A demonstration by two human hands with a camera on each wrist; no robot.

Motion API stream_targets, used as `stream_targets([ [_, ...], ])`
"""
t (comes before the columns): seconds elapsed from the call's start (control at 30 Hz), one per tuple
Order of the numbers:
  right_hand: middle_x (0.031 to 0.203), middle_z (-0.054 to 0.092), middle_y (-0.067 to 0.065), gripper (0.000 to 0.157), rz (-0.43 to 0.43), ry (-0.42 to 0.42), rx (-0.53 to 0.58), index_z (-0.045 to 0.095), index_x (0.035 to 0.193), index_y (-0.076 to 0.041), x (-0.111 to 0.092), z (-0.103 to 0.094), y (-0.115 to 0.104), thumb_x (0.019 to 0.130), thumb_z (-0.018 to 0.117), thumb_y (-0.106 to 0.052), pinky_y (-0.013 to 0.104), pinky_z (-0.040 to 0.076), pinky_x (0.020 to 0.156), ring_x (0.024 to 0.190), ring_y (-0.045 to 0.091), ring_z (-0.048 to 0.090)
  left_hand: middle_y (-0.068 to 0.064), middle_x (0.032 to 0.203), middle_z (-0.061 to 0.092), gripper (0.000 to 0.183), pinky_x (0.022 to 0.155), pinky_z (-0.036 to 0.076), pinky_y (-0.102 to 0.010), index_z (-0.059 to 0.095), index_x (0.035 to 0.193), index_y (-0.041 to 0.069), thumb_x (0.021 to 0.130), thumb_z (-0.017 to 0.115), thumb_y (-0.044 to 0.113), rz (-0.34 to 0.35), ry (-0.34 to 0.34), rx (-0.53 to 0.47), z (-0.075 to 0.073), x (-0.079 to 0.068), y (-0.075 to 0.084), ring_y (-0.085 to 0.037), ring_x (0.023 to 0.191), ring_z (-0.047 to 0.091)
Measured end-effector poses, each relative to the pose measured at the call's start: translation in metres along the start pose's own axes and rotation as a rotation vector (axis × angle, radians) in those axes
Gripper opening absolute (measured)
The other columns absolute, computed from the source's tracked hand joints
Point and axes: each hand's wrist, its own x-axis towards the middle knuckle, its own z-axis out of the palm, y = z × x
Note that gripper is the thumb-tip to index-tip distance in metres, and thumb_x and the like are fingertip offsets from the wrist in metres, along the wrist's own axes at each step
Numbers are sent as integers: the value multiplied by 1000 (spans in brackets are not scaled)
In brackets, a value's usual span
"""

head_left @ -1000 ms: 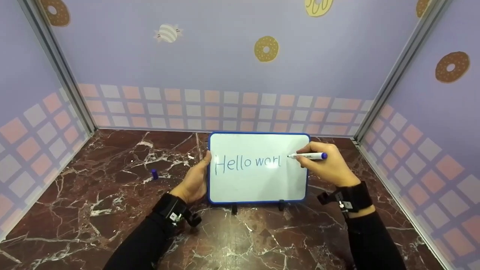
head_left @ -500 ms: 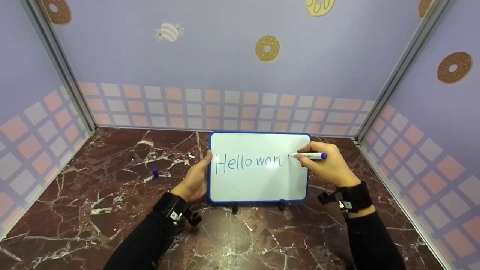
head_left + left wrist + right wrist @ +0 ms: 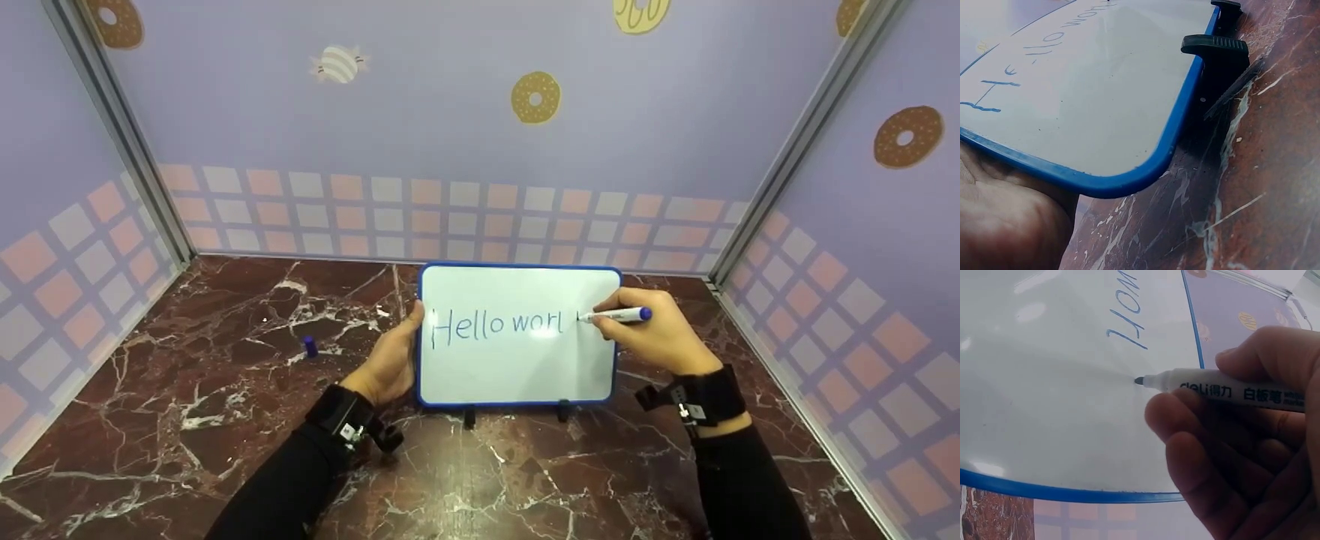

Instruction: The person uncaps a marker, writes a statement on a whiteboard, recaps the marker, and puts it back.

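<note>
A small whiteboard [image 3: 495,375] with a blue frame stands propped on the table, "Hello worl" written across it in blue. My left hand [image 3: 390,361] holds its left edge, thumb at the frame and the fingers hidden behind. Between the thumb and fingers of my right hand [image 3: 658,330] is a white whiteboard marker [image 3: 619,315] with a blue end. In the right wrist view the marker's dark tip [image 3: 1139,381] is at the board's surface, just past the "l". A short dark stroke shows at the tip in the head view.
A blue marker cap [image 3: 310,346] stands on the dark red marbled table [image 3: 225,420], left of the board. Black stand feet [image 3: 1219,48] hold the board's lower edge. Patterned purple walls [image 3: 420,135] enclose the table at the back and both sides.
My right hand has lowered the marker tip slightly, and a short stroke has appeared right of the "l". My left hand and the board stay in place.
</note>
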Motion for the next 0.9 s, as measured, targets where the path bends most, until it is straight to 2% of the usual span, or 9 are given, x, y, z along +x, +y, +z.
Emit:
stream_targets([
  [0.37, 82, 77, -5, 6, 29, -58, -19, 83, 99, -9, 1, 1, -1, 102, 83, -14, 26, 57, 62, 68, 17, 69, -13, 137, 75, 65, 100, 60, -53, 57, 158, 20, 116, 37, 65, 5, 11, -5, -1, 1, 0, -32, 119, 74],
  [0.57, 81, 77, -5, 3, 38, -84, 0, 83, 97, -11, 0, 2, -1, 100, 83, -10, 27, 59, 63, 70, 18, 71, -12, 137, 75, 66, 101, 60, -52, 58, 157, 20, 116, 37, 66, 6, 10, -3, -1, 0, -1, -31, 119, 73],
  [0.73, 81, 76, -7, 12, 19, -87, 1, 83, 96, -16, 0, 4, -1, 98, 83, -5, 27, 57, 65, 70, 18, 70, -12, 138, 75, 66, 101, 59, -53, 57, 158, 20, 115, 38, 67, 3, 4, -12, 0, 0, -1, -32, 120, 74],
  [0.9, 82, 77, -7, 10, 22, -100, 8, 84, 98, -15, 0, 5, -2, 98, 84, -5, 27, 58, 65, 72, 18, 72, -11, 139, 75, 67, 101, 60, -53, 57, 158, 21, 115, 37, 67, 3, -5, -10, 0, 0, 0, -32, 121, 74],
])
